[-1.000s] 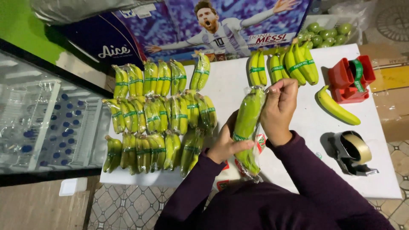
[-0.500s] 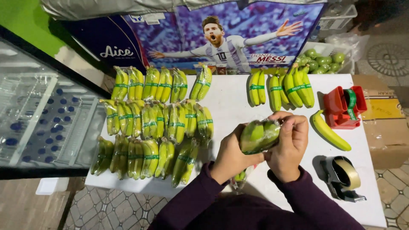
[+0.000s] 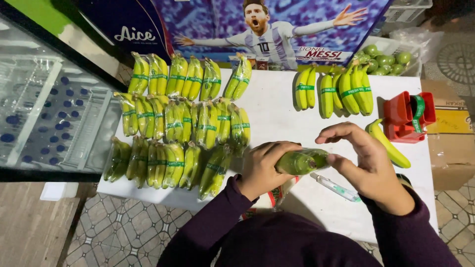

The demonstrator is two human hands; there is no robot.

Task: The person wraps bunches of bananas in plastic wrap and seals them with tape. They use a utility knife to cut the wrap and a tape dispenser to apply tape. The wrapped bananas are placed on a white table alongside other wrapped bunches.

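Note:
My left hand (image 3: 264, 168) grips a bunch of green bananas in clear plastic wrap (image 3: 302, 161), held level just above the white table (image 3: 277, 109). My right hand (image 3: 363, 160) is at the bunch's right end, fingers curled over the wrap there. Both arms wear dark purple sleeves. On the left half of the table lie rows of wrapped banana bunches with green bands (image 3: 183, 121).
More banded bananas (image 3: 341, 91) lie at the back right, one loose banana (image 3: 391, 146) beside a red tape dispenser (image 3: 408, 116). A pen-like tool (image 3: 339, 188) lies under my right hand. A crate of green fruit (image 3: 383, 62), a poster, a glass-door cooler (image 3: 44, 113) and cardboard boxes (image 3: 452, 143) surround the table.
The bunch went from upright to lying level between my hands, and it has moved slightly to the right. My right hand shifted from its top to its right end.

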